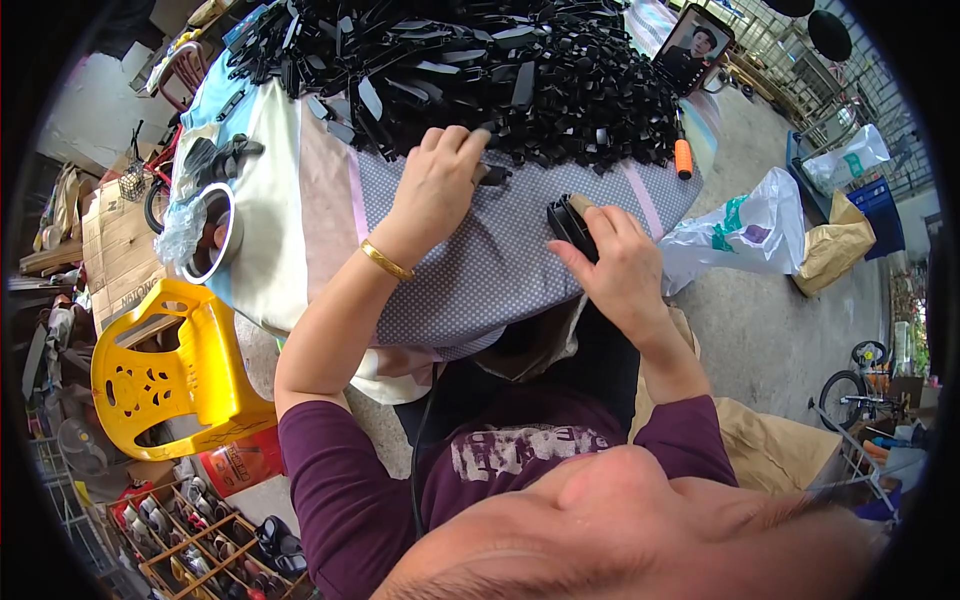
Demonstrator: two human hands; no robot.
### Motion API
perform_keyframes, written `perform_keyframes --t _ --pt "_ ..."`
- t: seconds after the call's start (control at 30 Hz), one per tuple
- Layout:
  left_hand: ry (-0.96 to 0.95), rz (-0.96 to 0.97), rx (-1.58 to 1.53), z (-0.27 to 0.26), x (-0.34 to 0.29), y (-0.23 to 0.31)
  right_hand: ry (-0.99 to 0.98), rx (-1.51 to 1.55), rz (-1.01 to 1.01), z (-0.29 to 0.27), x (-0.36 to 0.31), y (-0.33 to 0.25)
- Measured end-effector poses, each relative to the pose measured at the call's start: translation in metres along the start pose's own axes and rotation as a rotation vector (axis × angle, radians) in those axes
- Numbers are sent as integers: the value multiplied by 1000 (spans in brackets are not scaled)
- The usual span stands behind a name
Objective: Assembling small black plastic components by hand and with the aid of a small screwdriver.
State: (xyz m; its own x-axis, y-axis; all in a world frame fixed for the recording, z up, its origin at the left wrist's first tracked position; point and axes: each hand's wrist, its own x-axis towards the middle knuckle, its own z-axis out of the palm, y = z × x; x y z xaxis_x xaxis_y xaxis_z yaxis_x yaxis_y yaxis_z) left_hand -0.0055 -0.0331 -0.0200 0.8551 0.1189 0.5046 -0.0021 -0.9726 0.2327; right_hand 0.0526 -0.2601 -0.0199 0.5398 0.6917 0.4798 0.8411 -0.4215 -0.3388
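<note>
A big heap of black plastic parts [430,70] covers the far side of the cloth-covered table, with long flat pieces to the left and small clips [600,110] to the right. My left hand [440,180], a gold bangle on its wrist, is at the heap's near edge. Its fingers are bent, and a small black plastic piece [493,176] shows beside the thumb side. Closer to me and further right, my right hand [618,255] is closed around a black plastic part [568,228] with raised ribs. The palm hides much of that part.
An orange-handled screwdriver [683,158] and a phone [692,48] showing a person are at the table's right. To the left are a white bowl [232,235] with a plastic bag and a yellow chair [225,390]. White plastic bags [740,225] lie right of the table.
</note>
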Motion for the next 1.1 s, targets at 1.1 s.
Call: perform_keyframes --t 1.1 --pt "-51 -309 -468 -36 0 16 542 1233 -558 -130 -73 61"
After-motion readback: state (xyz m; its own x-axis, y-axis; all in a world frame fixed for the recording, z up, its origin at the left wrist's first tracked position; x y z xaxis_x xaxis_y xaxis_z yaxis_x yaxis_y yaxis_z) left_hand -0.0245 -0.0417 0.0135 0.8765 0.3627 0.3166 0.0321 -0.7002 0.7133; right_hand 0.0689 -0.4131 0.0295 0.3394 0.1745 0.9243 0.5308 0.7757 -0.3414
